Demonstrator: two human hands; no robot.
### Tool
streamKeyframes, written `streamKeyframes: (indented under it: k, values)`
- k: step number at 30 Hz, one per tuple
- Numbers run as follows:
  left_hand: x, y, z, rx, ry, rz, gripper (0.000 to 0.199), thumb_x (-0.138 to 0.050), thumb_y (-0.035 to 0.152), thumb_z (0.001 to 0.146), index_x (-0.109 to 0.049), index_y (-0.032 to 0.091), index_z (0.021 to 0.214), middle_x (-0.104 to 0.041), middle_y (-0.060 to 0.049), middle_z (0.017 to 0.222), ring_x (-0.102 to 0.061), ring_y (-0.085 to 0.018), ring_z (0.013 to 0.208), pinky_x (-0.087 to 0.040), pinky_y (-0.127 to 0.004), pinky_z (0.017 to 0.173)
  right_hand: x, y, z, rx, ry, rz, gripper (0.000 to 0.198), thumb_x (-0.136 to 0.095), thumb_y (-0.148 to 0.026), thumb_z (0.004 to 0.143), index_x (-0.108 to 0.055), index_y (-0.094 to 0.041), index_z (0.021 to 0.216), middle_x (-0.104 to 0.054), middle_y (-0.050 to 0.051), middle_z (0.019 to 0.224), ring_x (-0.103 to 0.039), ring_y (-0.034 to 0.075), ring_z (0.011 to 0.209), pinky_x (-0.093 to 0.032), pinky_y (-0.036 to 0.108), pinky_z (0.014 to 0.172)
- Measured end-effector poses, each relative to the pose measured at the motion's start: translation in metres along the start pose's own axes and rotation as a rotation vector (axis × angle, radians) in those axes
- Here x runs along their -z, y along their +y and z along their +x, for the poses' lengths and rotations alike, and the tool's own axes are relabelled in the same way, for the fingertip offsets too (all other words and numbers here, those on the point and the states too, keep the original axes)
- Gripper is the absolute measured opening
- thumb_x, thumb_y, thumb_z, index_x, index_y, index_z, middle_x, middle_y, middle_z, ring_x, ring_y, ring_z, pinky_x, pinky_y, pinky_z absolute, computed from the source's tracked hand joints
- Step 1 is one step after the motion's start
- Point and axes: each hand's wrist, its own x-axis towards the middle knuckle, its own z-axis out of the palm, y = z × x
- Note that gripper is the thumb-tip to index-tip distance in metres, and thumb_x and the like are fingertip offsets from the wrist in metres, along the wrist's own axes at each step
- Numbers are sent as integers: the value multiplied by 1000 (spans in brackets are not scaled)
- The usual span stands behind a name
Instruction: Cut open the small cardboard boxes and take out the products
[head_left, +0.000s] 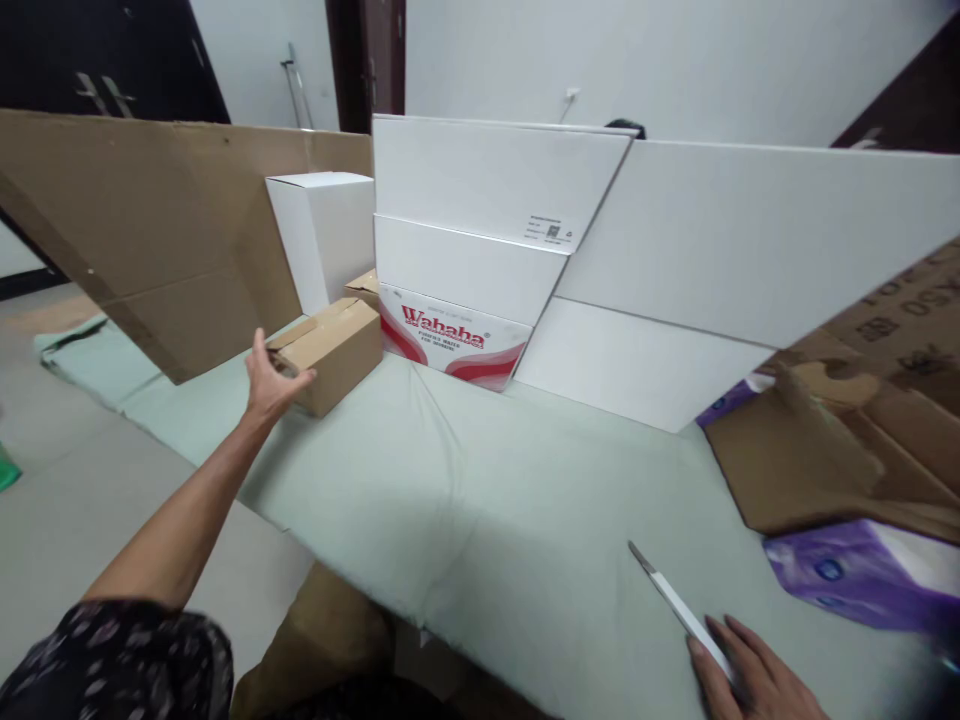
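Note:
At the left of the head view, my left hand is curved around the near end of a small brown cardboard box, thumb and fingers on opposite sides. The box lies on the green cloth. Down at the lower right, my right hand holds a slim knife by its white handle. Its thin grey blade points away from me, to the upper left, low over the cloth. Part of my right hand is cut off by the bottom edge.
Behind stand a tall white box, a large brown cardboard panel, a white Wahaba-printed carton and white panels. On the right are an opened brown carton and a purple tissue pack. The green cloth ends near my legs.

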Motion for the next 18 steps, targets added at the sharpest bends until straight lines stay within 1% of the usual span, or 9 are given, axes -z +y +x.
streamKeyframes:
  k: [1, 3, 4, 5, 8, 10, 13, 16, 18]
  values:
    - [11, -5, -14, -34, -33, -15, 134, -84, 42, 53, -20, 9, 166, -35, -25, 159, -46, -45, 143, -40, -56, 121, 3, -4, -1, 4, 4, 16, 59, -38, -62, 91, -77, -23, 112, -75, 17, 126, -71, 43, 113, -58, 62, 86]
    - [31, -13, -43, -99, -128, -54, 134, -85, 52, 56, -20, 20, 167, -32, -18, 165, -46, -46, 144, -41, -59, 121, 9, -12, -3, 5, 10, 34, 59, -38, -62, 93, -76, -22, 112, -74, 17, 128, -69, 43, 117, -56, 61, 90]
    - [40, -15, -58, -117, -227, -68, 131, -86, 56, 59, -18, 27, 168, -30, -14, 168, -43, -45, 147, -39, -60, 122, 12, -17, -3, 1, 6, 34, 58, -38, -61, 93, -75, -21, 113, -73, 17, 129, -69, 42, 118, -56, 61, 92]
    - [46, -14, -72, -122, -290, -84, 132, -87, 58, 58, -19, 32, 168, -32, -11, 168, -43, -46, 147, -39, -62, 122, 15, -20, -4, -7, 1, 32, 57, -38, -59, 94, -75, -21, 114, -73, 17, 130, -68, 41, 119, -55, 60, 94]
    - [49, 0, -112, -193, -502, -121, 125, -87, 56, 64, -22, 31, 167, -29, -11, 172, -35, -45, 154, -35, -60, 125, 21, -29, -5, -14, -21, 26, 55, -39, -55, 96, -73, -18, 117, -72, 18, 132, -67, 39, 120, -53, 57, 97]
    - [35, 19, -132, -264, -638, -169, 124, -87, 55, 66, -22, 23, 167, -28, -16, 171, -30, -45, 157, -33, -58, 126, 23, -32, -6, -10, -22, 18, 54, -39, -54, 97, -73, -17, 119, -71, 19, 133, -66, 38, 122, -52, 56, 98]
    - [1, 51, -152, -350, -871, -268, 123, -86, 55, 69, -21, 18, 167, -24, -20, 172, -26, -44, 159, -28, -55, 128, 23, -34, -9, -6, -8, 4, 55, -37, -53, 98, -72, -17, 121, -70, 18, 134, -66, 36, 122, -51, 53, 98]
    - [-35, 78, -162, -380, -1082, -409, 123, -83, 56, 71, -19, 13, 167, -19, -22, 174, -22, -43, 160, -23, -54, 130, 24, -36, -10, 2, -2, -8, 54, -38, -51, 99, -72, -16, 121, -71, 18, 133, -66, 36, 121, -51, 51, 97]
    - [-52, 89, -166, -370, -1158, -490, 125, -82, 57, 71, -17, 13, 168, -18, -22, 174, -22, -44, 160, -20, -55, 130, 24, -37, -10, 7, 0, -10, 52, -39, -49, 99, -72, -16, 120, -71, 18, 133, -66, 35, 120, -51, 51, 96]
